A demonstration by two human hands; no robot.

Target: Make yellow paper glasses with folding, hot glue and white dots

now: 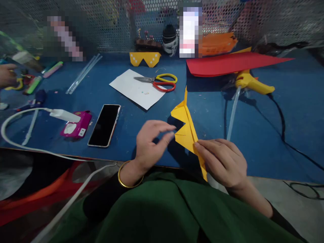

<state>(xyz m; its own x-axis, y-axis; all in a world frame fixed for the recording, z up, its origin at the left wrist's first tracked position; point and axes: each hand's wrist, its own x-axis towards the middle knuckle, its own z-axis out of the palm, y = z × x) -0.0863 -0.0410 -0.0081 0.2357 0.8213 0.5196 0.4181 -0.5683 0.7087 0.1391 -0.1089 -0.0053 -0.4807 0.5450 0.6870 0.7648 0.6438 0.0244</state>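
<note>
A folded yellow paper cut-out (186, 126), with pointed notches along its left side, is held tilted at the table's front edge. My right hand (225, 160) pinches its folded edge between thumb and fingers. My left hand (153, 143) is just left of the cut-out, thumb and forefinger curved with a small gap between their tips and nothing visible in them. Beyond my hands, scissors (154, 80) with one yellow and one red handle rest on a white paper sheet (134, 87). A yellow paper eye mask (145, 59) with pale square spots lies behind the sheet.
A yellow glue gun (254, 82) with a glue stick and black cord lies right, by red sheets (227, 64). Leftward are a phone (105, 125), a magenta pack (77, 126), a white cable (10, 118) and clear sticks (83, 74). Another person's hand (7, 75) shows far left.
</note>
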